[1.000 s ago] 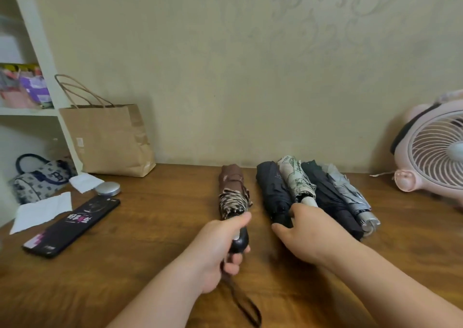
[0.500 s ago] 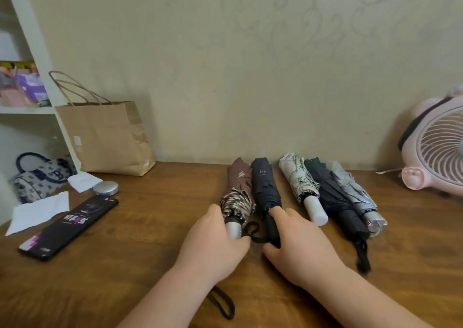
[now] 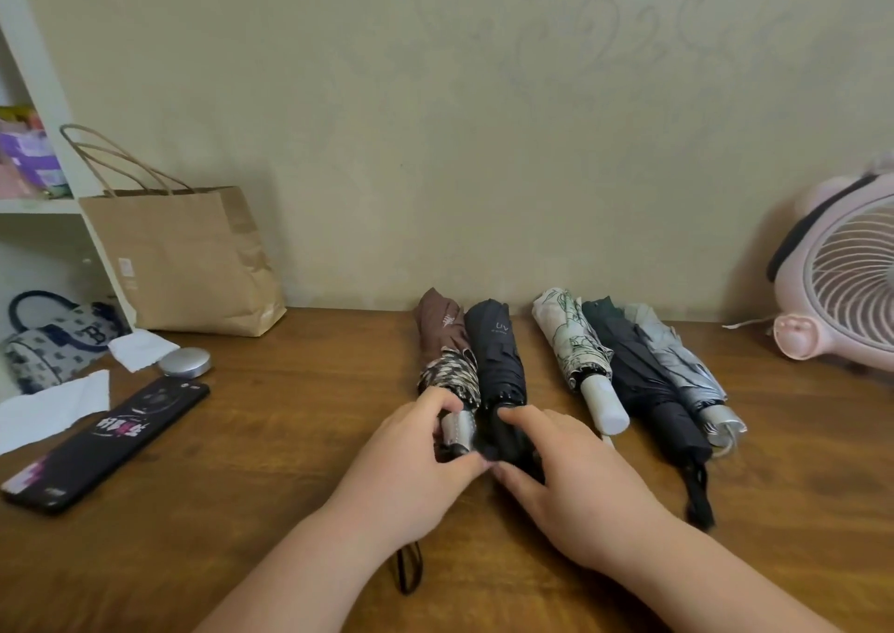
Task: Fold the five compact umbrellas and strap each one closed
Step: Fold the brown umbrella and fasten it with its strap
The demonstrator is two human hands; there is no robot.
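Note:
Several folded umbrellas lie side by side on the wooden table, tips toward the wall. The brown umbrella and the navy umbrella touch each other at the left of the row. My left hand grips the brown umbrella's silver handle. My right hand holds the navy umbrella's dark handle end, which it mostly hides. To the right lie the white floral umbrella, a black umbrella and a grey umbrella. A black wrist loop shows under my left wrist.
A brown paper bag stands against the wall at back left. A black phone, a round silver case and white tissues lie at the left. A patterned handbag sits by the shelf. A pink fan stands at the right.
The brown umbrella has moved right and now lies against the navy one, which shifted left away from the floral one. Both hands stay on their handles.

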